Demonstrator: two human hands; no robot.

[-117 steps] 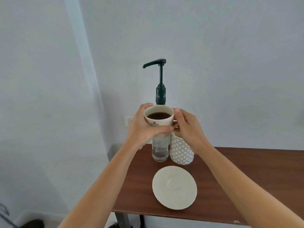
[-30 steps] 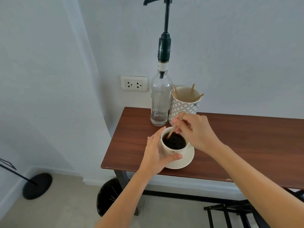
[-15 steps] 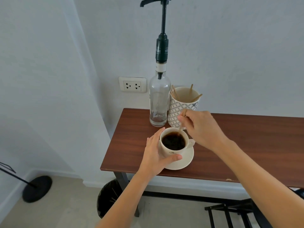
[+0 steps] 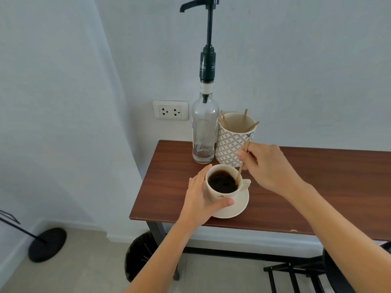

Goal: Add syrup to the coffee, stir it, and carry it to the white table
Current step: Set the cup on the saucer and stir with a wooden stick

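A cream coffee cup (image 4: 220, 194) full of dark coffee stands on its saucer (image 4: 238, 208) near the front left of the brown wooden table (image 4: 317, 187). My left hand (image 4: 201, 199) wraps the cup's left side. My right hand (image 4: 268, 166) pinches a thin wooden stir stick (image 4: 241, 166) whose lower end dips into the coffee at the cup's right rim. Behind the cup stands a clear glass syrup bottle (image 4: 204, 134) with a tall black pump, nearly empty.
A patterned holder (image 4: 231, 144) with several wooden sticks stands right of the bottle. A wall socket (image 4: 170, 109) is on the wall behind. Under the table sits a black bin (image 4: 139, 256); a black rack (image 4: 306, 275) is lower right, a stand base (image 4: 46, 244) lower left.
The cup came down from in front of the pump onto the saucer. Over the last second my right hand has swept the stick from the cup's left to its right rim.
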